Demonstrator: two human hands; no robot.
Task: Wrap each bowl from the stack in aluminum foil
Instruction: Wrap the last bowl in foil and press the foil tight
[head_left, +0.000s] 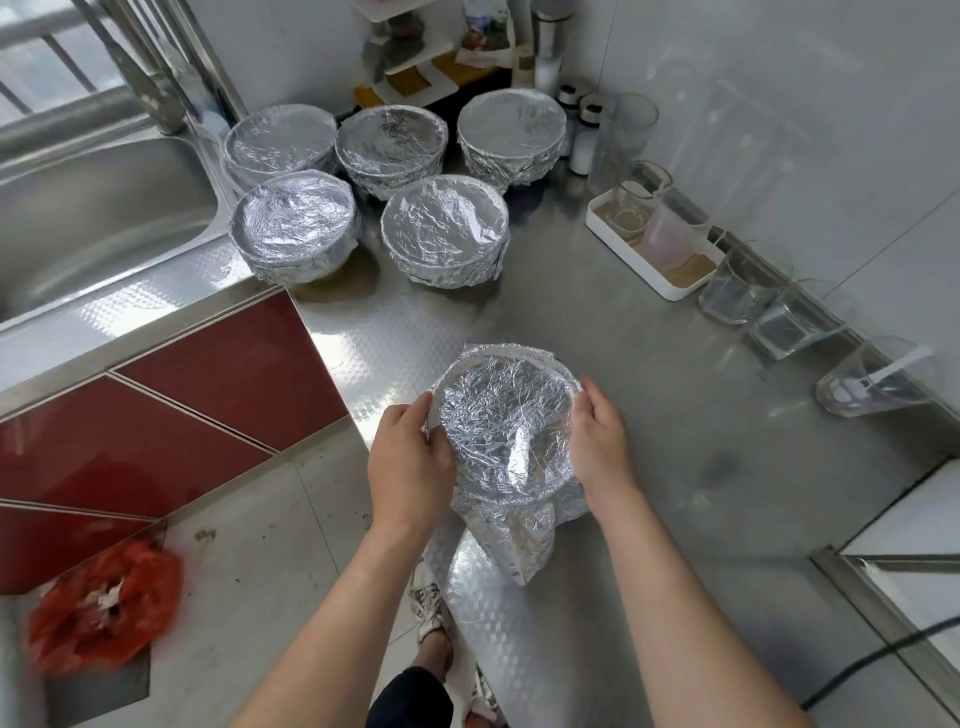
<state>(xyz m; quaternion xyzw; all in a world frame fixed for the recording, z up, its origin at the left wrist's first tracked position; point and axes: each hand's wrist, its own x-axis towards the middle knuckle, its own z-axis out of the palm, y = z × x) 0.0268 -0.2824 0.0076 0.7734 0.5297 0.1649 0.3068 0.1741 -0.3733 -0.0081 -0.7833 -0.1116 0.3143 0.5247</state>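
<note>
**1. Work item.** I read one bowl (506, 415) held over the countertop (675, 415), close to its front edge, near the corner where that edge turns back toward the sink (104, 208). The bowl is tilted, with its mouth turned up toward the camera. Crinkled foil (519, 545) covers the mouth and sides. A loose, bunched tail of foil hangs below the near side. I cannot tell whether the tail or the bowl's base touches the surface.

**2. Hands.** The left hand (410, 457) grasps the bowl's left side, with its fingers curled against the foil at the rim. The right hand (600, 441) grasps the right side, with its fingertips on the foil at the rim. Both hands bear on the one bowl.

**3. Finished items.** Five wrapped bowls (444, 228) stand at the back-left corner of the countertop, just beside the sink. Three are in the rear row and two are in front. All are upright, with foil drawn flat across their mouths. They stand well apart from the held bowl.

**4. Surroundings.** A white tray (670, 293) lies along the right edge and carries glasses. Glass jars (789, 327) continue in a line along the same edge toward the front. A red bag (104, 608) lies on the floor at lower left.
</note>
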